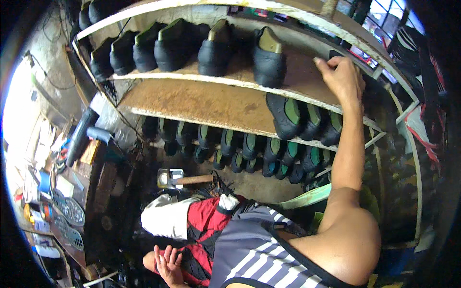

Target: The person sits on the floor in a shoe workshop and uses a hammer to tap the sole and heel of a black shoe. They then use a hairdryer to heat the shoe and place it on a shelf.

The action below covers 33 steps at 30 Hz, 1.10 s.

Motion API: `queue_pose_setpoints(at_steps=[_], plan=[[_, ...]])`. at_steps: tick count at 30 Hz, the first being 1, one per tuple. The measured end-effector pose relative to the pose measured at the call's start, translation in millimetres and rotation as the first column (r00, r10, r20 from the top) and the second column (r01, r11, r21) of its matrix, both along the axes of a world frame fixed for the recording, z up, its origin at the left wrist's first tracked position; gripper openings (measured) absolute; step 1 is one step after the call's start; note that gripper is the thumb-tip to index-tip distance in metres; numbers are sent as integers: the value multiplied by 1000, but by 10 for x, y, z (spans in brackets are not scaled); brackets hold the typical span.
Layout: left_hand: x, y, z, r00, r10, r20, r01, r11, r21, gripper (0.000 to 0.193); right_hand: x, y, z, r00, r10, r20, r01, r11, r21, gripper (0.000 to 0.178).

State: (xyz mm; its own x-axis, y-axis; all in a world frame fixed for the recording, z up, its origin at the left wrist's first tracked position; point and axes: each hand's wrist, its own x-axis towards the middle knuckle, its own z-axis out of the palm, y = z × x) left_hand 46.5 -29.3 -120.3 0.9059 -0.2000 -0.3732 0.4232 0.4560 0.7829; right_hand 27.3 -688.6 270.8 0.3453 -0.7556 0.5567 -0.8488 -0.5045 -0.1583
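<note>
Head view shows a black, tan-lined shoe (270, 63).

On the upper shelf (302, 77), six shoes (174, 55) stand in a row from the left end to past the middle, with the right hand (343, 79) beyond them at the right end. On the middle shelf (192, 106), directly below, three more shoes (285, 120) sit together at the right. Further rows of shoes (228, 145) run beneath that shelf. In front of these, left of centre, a tool (194, 179) lies with one end over a tray (165, 180) and its handle rightward. Left of the shelves is a blower (79, 139); nearer, at far left, two soles (69, 209) lie one before the other.
</note>
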Motion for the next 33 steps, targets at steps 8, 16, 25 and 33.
queue_pose_setpoints(at_steps=[8, 16, 25, 33], plan=[[19, 149, -186, 999, -34, 22, 36, 997, -62, 72, -691, -2105, 188, 997, -74, 11, 68, 963, 262, 121], [-79, 132, -212, 996, 15, 91, -8, 997, -72, 70, -729, -2505, 4, 981, 22, 194, -163, 638, 752, 99], [-75, -19, -135, 991, 49, 124, -38, 995, -94, 72, -700, -1209, 6, 817, 356, 454, -533, 767, 357, 85], [-122, -190, 125, 990, 137, 18, -134, 987, -89, 68, -481, 271, -8, 543, 653, 528, -831, 511, 222, 71]])
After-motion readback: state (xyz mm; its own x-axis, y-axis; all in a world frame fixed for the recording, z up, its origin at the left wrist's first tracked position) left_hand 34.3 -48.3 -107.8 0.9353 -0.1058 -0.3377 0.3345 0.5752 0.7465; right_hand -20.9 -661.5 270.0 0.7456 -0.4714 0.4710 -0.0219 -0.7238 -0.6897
